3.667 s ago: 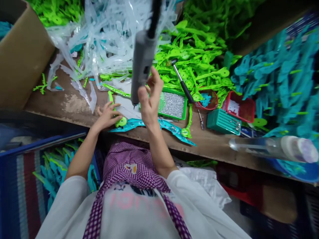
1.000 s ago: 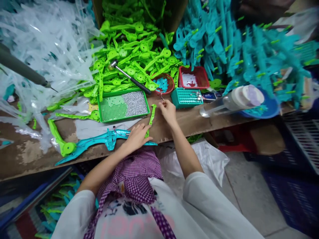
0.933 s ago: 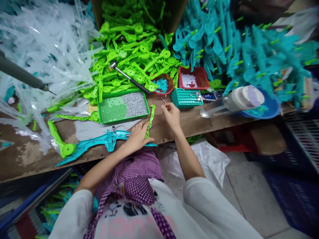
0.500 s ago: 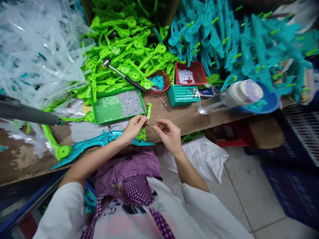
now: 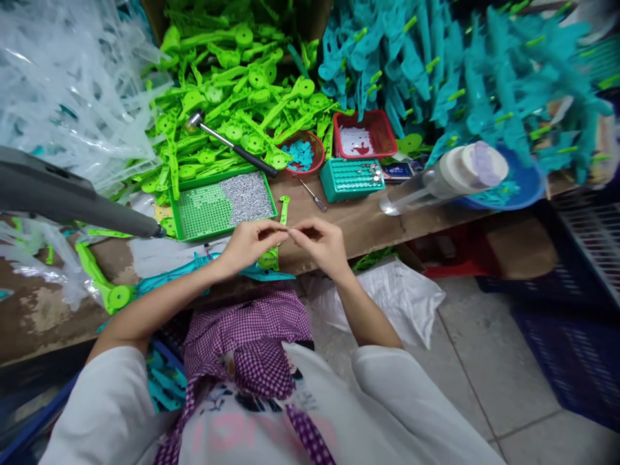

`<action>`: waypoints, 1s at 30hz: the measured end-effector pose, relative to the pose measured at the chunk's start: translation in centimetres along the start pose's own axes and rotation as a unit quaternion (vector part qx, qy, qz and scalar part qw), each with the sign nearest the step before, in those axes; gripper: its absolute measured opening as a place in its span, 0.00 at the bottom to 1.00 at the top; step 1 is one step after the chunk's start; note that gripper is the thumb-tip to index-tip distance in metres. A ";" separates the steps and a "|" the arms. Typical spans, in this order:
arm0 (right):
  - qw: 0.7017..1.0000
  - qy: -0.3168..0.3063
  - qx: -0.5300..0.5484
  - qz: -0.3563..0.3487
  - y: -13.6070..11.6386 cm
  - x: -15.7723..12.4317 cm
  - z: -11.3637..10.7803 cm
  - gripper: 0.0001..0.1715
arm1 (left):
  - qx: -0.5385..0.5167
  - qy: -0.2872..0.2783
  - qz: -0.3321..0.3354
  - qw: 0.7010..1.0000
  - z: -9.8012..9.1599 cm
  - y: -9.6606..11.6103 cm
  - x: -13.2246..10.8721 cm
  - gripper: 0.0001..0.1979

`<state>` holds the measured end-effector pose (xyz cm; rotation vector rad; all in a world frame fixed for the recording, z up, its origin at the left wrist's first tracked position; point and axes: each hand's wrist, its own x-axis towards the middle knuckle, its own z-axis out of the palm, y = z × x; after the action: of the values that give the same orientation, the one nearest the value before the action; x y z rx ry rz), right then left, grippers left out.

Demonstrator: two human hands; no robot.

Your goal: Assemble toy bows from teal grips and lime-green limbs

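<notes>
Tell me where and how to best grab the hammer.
Take the hammer by its black handle, probably from above at the near right: that end slants toward the wearer, uncovered, while the head points away, lying on green parts.

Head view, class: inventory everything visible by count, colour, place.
clear parts: many, whitish, left
green parts: many, lime, back centre
turquoise parts: many, turquoise, back right
hammer: one, silver-black, on green parts
tray: one, green, holding silver bits
round basket: one, red, right of tray
screwdriver: one, greyish, on bench
box: one, teal, right of screwdriver
rectangular basket: at least one, red, behind box
bottle: one, clear, bench right
bowl: one, blue, behind bottle
long tool: one, grey, left edge
frame: one, turquoise, bench front
disc-ended pieces: two, green, frame's ends
sack: one, white, below bench
apron: one, purple check, bottom
left hand: one, bare, above frame
right hand: one, bare, fingers meeting left's
</notes>
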<state>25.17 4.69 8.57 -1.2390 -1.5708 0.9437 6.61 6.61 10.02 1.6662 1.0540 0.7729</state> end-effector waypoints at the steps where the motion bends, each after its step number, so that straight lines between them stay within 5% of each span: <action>1: 0.999 -0.003 0.031 0.026 0.4 -0.2 0.2 0.13 | 0.044 0.007 0.028 0.999 -0.1 -0.2 -0.1 0.09; 8: 0.995 0.001 0.083 0.056 1.6 -1.5 1.3 0.13 | 0.255 -0.033 0.192 0.947 -1.1 -2.1 -0.3 0.12; 12: 0.994 0.017 0.090 0.056 1.0 -1.6 1.3 0.12 | 0.312 -0.075 0.222 0.921 -1.6 -1.4 0.2 0.16; 15: 0.992 0.031 0.106 0.066 0.2 -1.0 0.8 0.14 | 0.257 -0.070 0.197 0.943 -1.5 -0.3 0.8 0.15; 18: 0.990 0.049 0.113 0.063 0.2 0.5 -0.1 0.16 | 0.119 -0.052 0.091 0.987 -1.3 0.0 1.7 0.13; 22: 0.986 0.028 0.133 0.097 2.4 2.7 -0.5 0.19 | 0.041 -0.097 -0.031 0.994 -2.4 -1.3 2.8 0.15; 25: 0.981 -0.004 0.124 0.149 5.2 3.9 0.1 0.22 | 0.196 -0.055 -0.004 0.979 -3.7 -2.6 3.7 0.11; 30: 0.965 -0.033 0.061 0.252 8.3 5.6 1.1 0.16 | 0.440 -0.018 0.091 0.893 -3.0 -3.3 4.8 0.14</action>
<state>26.03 11.81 1.56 -1.5655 -1.2413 1.3903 5.08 12.60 7.94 2.5601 1.3386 0.3675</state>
